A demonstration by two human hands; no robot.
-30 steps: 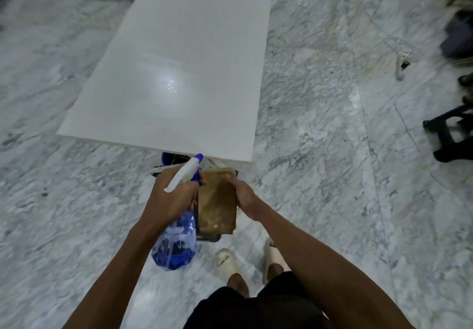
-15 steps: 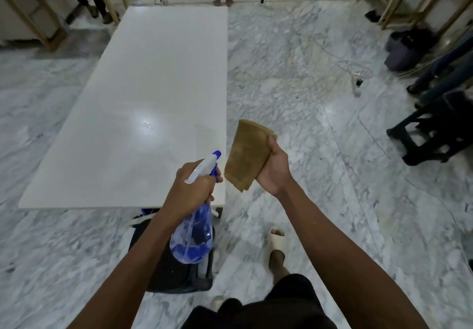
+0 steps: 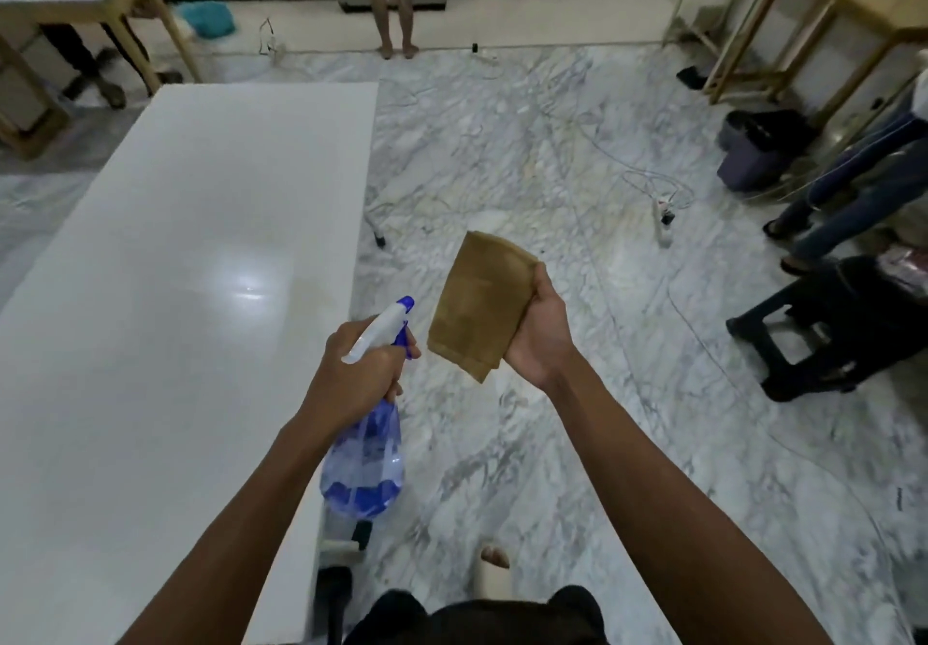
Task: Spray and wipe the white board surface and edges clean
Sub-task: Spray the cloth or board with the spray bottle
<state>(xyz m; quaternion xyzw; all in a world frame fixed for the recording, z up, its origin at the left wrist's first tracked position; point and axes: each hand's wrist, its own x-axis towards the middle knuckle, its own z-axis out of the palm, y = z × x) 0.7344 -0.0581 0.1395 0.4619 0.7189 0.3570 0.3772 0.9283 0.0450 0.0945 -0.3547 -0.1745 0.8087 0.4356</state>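
Observation:
A long white board lies flat on the left, glossy, with a light reflection near its middle. My left hand grips the neck of a clear blue spray bottle with a white and blue nozzle, just past the board's right edge. My right hand holds a folded tan cloth up in the air over the marble floor, to the right of the bottle. Neither the cloth nor the bottle touches the board.
Marble floor spreads to the right, with a cable and power strip. A black stool and a person's legs are at far right. Another person stands at the back. Wooden tables stand in both far corners. A dark support sits under the board.
My view has risen and I have moved along the board's right side. My right hand lifted the cloth from beside the bottle up and to the right.

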